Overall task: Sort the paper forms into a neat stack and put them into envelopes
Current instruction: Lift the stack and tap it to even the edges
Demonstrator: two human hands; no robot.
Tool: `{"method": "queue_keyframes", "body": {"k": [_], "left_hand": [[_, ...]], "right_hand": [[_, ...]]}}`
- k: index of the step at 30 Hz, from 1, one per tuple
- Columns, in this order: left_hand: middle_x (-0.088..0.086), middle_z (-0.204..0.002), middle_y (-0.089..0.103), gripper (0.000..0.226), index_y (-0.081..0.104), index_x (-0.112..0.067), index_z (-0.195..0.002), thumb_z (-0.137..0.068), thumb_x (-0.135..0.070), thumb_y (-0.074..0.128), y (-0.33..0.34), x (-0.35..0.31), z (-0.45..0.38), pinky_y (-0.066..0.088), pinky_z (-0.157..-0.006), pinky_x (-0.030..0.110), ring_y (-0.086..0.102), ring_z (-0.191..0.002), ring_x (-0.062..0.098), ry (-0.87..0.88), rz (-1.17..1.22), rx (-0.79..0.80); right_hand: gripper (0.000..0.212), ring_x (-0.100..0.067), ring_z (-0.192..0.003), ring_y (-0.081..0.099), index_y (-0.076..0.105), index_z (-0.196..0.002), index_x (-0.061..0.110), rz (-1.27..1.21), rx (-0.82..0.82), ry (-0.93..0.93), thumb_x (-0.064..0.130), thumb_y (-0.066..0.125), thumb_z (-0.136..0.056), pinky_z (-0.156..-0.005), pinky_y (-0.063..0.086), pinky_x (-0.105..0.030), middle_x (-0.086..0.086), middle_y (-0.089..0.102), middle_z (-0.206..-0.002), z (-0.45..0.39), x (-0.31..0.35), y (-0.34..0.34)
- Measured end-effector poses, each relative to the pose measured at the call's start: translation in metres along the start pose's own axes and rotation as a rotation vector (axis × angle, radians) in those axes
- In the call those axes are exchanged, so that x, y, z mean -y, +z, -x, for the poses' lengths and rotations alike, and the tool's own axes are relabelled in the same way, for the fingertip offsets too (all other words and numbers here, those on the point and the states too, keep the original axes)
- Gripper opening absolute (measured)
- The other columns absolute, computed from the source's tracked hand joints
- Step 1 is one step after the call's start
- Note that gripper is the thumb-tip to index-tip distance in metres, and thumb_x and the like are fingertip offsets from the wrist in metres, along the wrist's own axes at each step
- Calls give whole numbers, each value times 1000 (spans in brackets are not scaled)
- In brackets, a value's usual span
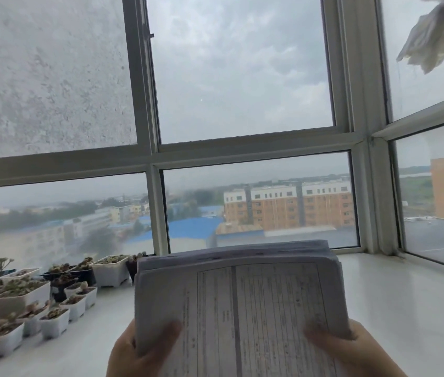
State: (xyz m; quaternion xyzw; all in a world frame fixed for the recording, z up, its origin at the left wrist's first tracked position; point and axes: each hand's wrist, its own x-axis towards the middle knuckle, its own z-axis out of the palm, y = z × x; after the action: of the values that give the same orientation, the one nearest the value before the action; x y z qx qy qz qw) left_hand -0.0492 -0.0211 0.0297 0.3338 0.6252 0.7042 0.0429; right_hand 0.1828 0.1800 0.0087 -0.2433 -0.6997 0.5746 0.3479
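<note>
1. Hands first: left hand [144, 346] and right hand [351, 349] each keep a grip on the stack of paper forms [240, 295], thumbs on top, held above the white sill [406, 308].
2. Squaring looks unfinished; tapping edges level should help.
3. Potted succulents [38, 295] line the window [242, 77] beyond.

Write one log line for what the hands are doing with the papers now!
step: squaring forms | left hand: grips stack | right hand: grips stack | stack of forms: held above sill | envelopes: not seen
</note>
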Motion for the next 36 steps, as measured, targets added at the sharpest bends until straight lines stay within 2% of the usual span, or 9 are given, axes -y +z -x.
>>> {"method": "queue_keyframes", "body": {"k": [3,6,7,10,14,18,22,30,36], "left_hand": [[-11,-60,69,26,65,-24,-80,-68,-38,82,3,-12,2,43,-61,27,65,-70,12,-46,2,-91],[1,-87,72,99,55,-19,-102,-25,-77,77,-3,-8,1,52,-70,36,69,-81,23,20,-91,-97],[5,-103,69,109,48,-21,-114,-27,-82,73,-5,-6,3,52,-79,40,67,-92,26,90,-156,-144],[4,-140,44,83,36,-24,-139,-70,-64,57,0,-31,9,35,-103,38,42,-131,22,499,-493,-276],[6,-156,27,68,32,-15,-147,-88,-47,46,20,-68,8,15,-118,38,18,-146,20,872,-731,-116],[-10,-157,-6,80,-10,-40,-147,-89,-61,41,51,-74,5,-1,-120,31,-5,-148,12,839,-975,201],[-9,-155,23,78,12,-35,-147,-81,-58,47,62,-76,5,13,-120,33,14,-145,7,767,-884,259],[-19,-155,3,84,2,-33,-150,-87,-48,55,80,-96,4,0,-119,23,-3,-142,-4,802,-858,388],[-17,-157,12,83,9,-30,-152,-87,-42,59,100,-116,2,-3,-115,17,3,-144,0,773,-927,574]], "right_hand": [[44,-13,-82,70,71,-91,23,14,1,-67,46,85,-56,-64,52,-15,2,75,-86,0,6,4],[53,-15,-81,73,77,-81,17,3,39,-82,52,78,-42,-68,54,-24,-3,76,-85,3,4,5],[59,-18,-82,73,78,-79,16,3,30,-89,56,79,-36,-70,54,-28,-6,76,-85,5,4,7],[92,-29,-87,72,77,-86,7,-45,48,-98,68,86,-19,-77,58,-39,-15,75,-88,5,3,8],[99,-39,-89,69,71,-92,-3,-53,98,-112,65,88,-23,-84,54,-50,-26,71,-91,7,3,9],[88,-46,-96,63,66,-97,-6,-54,81,-117,62,81,-43,-89,47,-58,-31,66,-96,9,2,11],[99,-51,-101,58,63,-100,-9,-81,89,-106,66,86,-39,-92,43,-62,-35,62,-102,7,0,11],[74,-49,-104,60,68,-103,-4,-123,119,-138,48,83,-52,-94,44,-62,-32,65,-104,3,0,9],[64,-45,-100,64,73,-102,2,-149,133,-168,41,80,-52,-89,51,-53,-27,70,-101,0,0,7]]}}
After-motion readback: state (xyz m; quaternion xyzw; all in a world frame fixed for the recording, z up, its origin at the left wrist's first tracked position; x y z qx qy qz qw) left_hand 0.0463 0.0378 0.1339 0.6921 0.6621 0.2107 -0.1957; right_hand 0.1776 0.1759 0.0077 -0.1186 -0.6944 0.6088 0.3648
